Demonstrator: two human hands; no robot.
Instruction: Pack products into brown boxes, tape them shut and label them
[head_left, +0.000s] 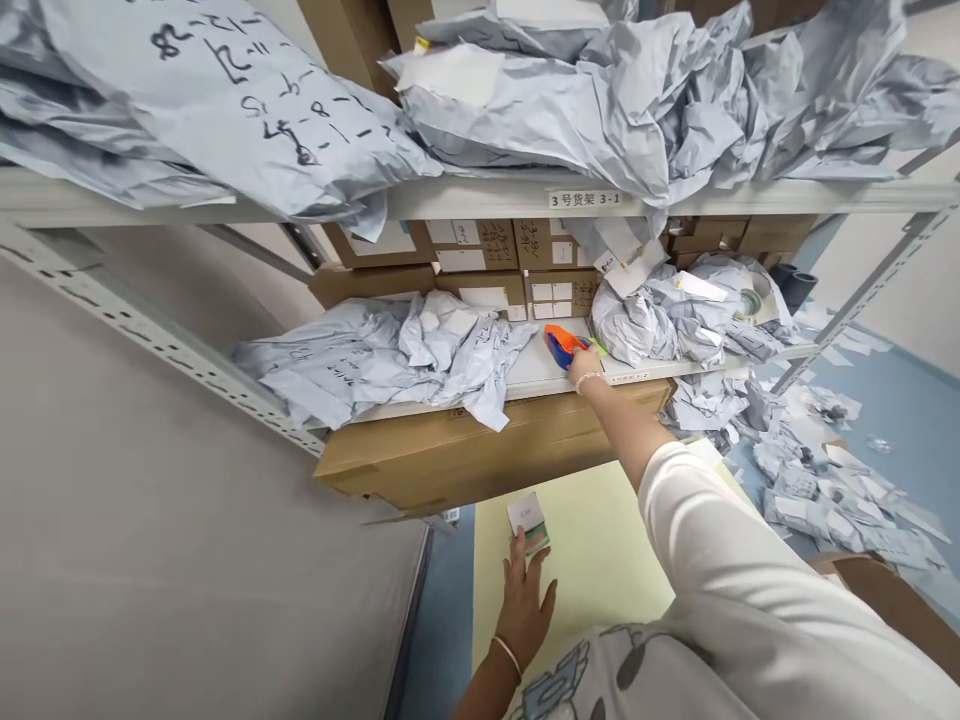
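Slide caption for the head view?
Right hand holds an orange-blue object at the shelf; left hand at a small box.

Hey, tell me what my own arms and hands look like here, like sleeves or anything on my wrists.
Both hands are ungloved. Your right hand has a pale bracelet, seemingly beaded, at its wrist; a plain white sleeve ends well above that. Your left hand has a thin, whitish band at its wrist; no sleeve shows there.
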